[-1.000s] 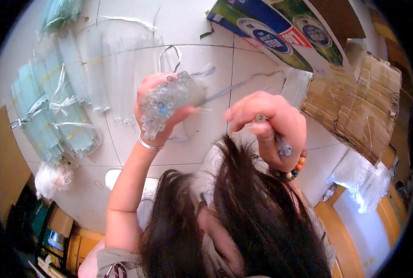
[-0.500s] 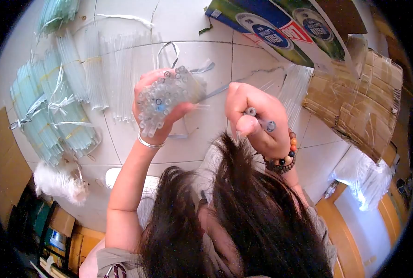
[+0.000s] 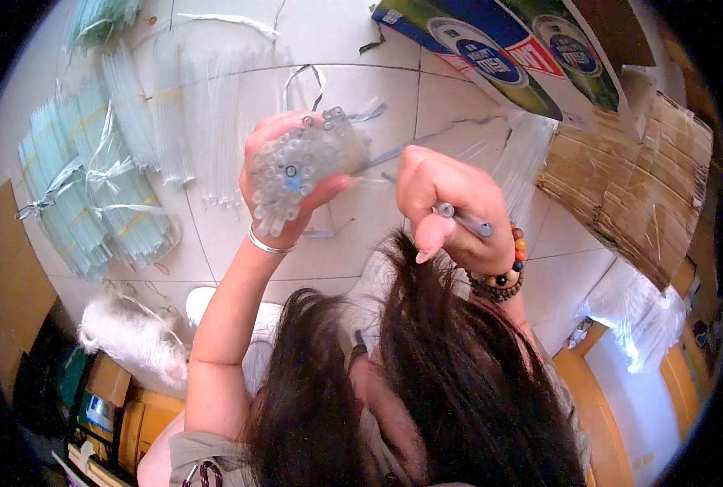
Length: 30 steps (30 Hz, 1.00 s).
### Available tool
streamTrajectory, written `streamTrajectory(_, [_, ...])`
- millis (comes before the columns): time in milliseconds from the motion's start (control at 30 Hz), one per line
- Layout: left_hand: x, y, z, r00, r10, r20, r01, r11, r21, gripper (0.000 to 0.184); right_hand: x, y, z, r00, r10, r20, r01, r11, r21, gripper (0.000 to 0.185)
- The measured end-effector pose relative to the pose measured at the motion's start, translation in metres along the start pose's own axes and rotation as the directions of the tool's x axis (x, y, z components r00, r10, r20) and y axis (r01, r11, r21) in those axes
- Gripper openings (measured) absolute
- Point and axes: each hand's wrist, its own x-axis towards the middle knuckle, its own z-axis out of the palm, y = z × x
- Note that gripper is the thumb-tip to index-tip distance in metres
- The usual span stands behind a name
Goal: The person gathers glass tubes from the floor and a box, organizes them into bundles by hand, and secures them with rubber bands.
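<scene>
My left hand (image 3: pixel 265 146) is closed round a thick bundle of clear plastic tubes (image 3: pixel 300 166), their open ends turned up toward me. One tube end near the middle shows blue. To the right, my right hand (image 3: pixel 455 207) is curled round a couple of loose tubes (image 3: pixel 476 224), with their ends poking out beside the thumb. The two hands are apart, at about the same height above the tiled floor. A grey strip of tying ribbon (image 3: pixel 410 144) runs behind them.
Tied bundles of greenish tubes (image 3: pixel 61 191) and loose rows of clear tubes (image 3: pixel 215 122) lie on the floor at left. A small white furry animal (image 3: pixel 130 333) is by my left arm. A printed carton (image 3: pixel 491 57) and flattened cardboard (image 3: pixel 629 187) stand at right, near a plastic bag (image 3: pixel 637 312).
The white animal has moved right, toward my left arm. My right thumb has shifted downward and the loose tubes have tilted in that hand. The left hand keeps its bundle.
</scene>
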Motion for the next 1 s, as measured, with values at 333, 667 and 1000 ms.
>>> streamTrajectory(333, [0.001, -0.004, -0.005, 0.997, 0.038, 0.063, -0.044, 0.994, 0.104, 0.069, -0.037, -0.004, -0.029, 0.884, 0.194, -0.425, -0.177, 0.981, 0.081, 0.043])
streamTrajectory(667, [0.012, 0.011, -0.002, 0.971, 0.222, 0.084, -0.233, 0.961, 0.151, 0.069, -0.13, 0.08, -0.157, 0.278, 0.346, -0.896, -0.183, 0.935, 0.304, 0.018])
streamTrajectory(1000, [0.007, 0.006, -0.004, 0.924, 0.311, 0.221, -0.339, 0.935, 0.105, 0.071, -0.17, 0.226, -0.296, 0.31, 0.027, -0.95, -0.673, 0.713, -0.2, 0.044])
